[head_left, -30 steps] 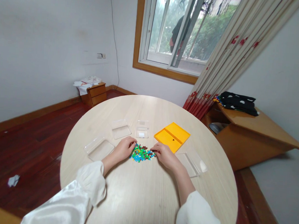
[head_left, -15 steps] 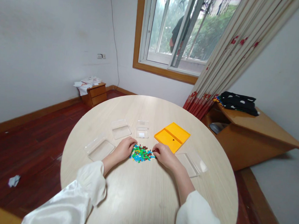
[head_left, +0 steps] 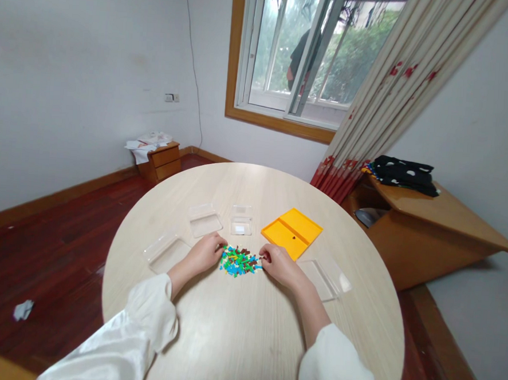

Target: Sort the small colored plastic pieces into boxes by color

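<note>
A heap of small plastic pieces [head_left: 237,262], green, blue, brown and a few yellow, lies on the round table between my hands. At its left edge is my left hand [head_left: 205,251], fingertips drawn together; what they hold, if anything, is too small to make out. My right hand [head_left: 276,262] is at the heap's right edge, thumb and fingers pinched. Something dark brown shows by those fingertips, but I cannot tell whether it is gripped. Just beyond the right hand lies an open yellow case [head_left: 284,233] with one small dark piece in it.
Clear plastic boxes with opened lids stand around the heap: one at far left [head_left: 164,258], one at back left [head_left: 204,224], a small one [head_left: 241,226] behind the heap, and one [head_left: 319,280] beside my right forearm. The pale round table [head_left: 236,338] carries everything.
My left hand has drawn back slightly to the left, away from the heap's edge. The right hand stays at nearly the same spot, fingers still pinched.
</note>
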`<state>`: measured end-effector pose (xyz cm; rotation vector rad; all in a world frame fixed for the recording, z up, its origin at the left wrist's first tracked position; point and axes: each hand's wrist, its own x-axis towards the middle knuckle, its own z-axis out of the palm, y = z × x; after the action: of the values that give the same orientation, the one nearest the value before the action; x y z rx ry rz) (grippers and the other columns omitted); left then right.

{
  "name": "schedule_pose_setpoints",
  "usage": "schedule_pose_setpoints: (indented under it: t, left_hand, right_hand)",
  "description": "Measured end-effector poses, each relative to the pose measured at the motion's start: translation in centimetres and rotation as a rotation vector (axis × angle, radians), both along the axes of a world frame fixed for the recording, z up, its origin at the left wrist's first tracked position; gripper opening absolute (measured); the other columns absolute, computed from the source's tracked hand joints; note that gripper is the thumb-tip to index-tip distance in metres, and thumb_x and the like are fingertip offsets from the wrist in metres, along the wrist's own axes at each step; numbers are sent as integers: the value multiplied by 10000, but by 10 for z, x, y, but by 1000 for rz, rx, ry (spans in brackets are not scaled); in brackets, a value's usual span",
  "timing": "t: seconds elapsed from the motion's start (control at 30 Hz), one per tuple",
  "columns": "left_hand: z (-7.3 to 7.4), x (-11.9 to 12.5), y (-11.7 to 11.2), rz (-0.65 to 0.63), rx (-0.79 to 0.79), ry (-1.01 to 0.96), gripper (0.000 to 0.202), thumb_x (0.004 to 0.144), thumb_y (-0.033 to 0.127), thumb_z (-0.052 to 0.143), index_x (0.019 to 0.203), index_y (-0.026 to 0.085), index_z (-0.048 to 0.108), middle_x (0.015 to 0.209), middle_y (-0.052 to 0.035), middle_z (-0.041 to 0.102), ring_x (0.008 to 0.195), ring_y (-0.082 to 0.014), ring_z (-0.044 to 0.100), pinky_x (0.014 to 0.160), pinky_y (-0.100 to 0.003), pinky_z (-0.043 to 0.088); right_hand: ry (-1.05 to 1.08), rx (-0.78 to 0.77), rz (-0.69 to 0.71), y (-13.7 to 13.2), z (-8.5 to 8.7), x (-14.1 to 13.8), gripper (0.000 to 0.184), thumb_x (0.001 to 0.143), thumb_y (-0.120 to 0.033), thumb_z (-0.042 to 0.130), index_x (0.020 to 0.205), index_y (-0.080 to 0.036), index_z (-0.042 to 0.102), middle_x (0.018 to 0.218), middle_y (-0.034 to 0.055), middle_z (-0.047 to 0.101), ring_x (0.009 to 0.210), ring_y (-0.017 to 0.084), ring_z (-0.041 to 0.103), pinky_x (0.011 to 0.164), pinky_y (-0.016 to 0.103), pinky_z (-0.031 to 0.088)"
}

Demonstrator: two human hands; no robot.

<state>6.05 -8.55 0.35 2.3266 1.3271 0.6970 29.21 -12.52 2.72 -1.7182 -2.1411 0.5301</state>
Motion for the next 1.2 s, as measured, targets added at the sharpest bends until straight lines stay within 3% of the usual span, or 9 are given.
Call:
schedule_pose_setpoints:
  t: [0.3, 0.43, 0.57, 0.87, 1.2]
  left_hand:
    - [9, 4, -3, 90, -66, -71, 153, 738, 122, 493, 753, 143, 644, 707, -49, 647, 676, -165, 582, 641, -261, 430]
    - [16, -1, 3, 225, -58, -227, 144, 746, 170, 485, 761, 141, 626, 663, -22, 647, 587, -143, 563, 586, -241, 412]
    - [18, -13, 16, 390, -10, -278, 160, 744, 185, 467, 770, 141, 618, 619, -13, 625, 578, -147, 561, 571, -234, 389]
    - [31, -16, 9, 539, 62, 127, 178, 813, 221, 459, 890, 181, 614, 885, -101, 667, 817, -238, 603, 674, -288, 398]
    - [34, -14, 9, 580, 22, 281, 231, 867, 257, 405, 981, 195, 597, 941, -77, 686, 870, -234, 628, 673, -280, 408]
  right_hand:
    - [113, 97, -50, 1, 3, -2, 228, 742, -78, 469, 916, -132, 604, 742, 34, 608, 687, 138, 543, 647, 236, 397]
    - [94, 131, -53, 3, 1, -1, 176, 755, -101, 469, 803, -147, 631, 768, 49, 632, 730, 146, 564, 694, 253, 417]
    - [111, 165, -52, 5, -2, 1, 186, 768, -106, 462, 812, -145, 638, 815, 67, 652, 784, 161, 583, 743, 279, 430]
    - [279, 281, -108, 9, -3, 0, 168, 794, -185, 472, 831, -158, 634, 800, 63, 660, 724, 157, 586, 703, 284, 449]
    - [348, 560, -255, 12, -3, 6, 157, 799, -269, 484, 740, -164, 585, 693, 45, 611, 610, 151, 546, 604, 281, 441]
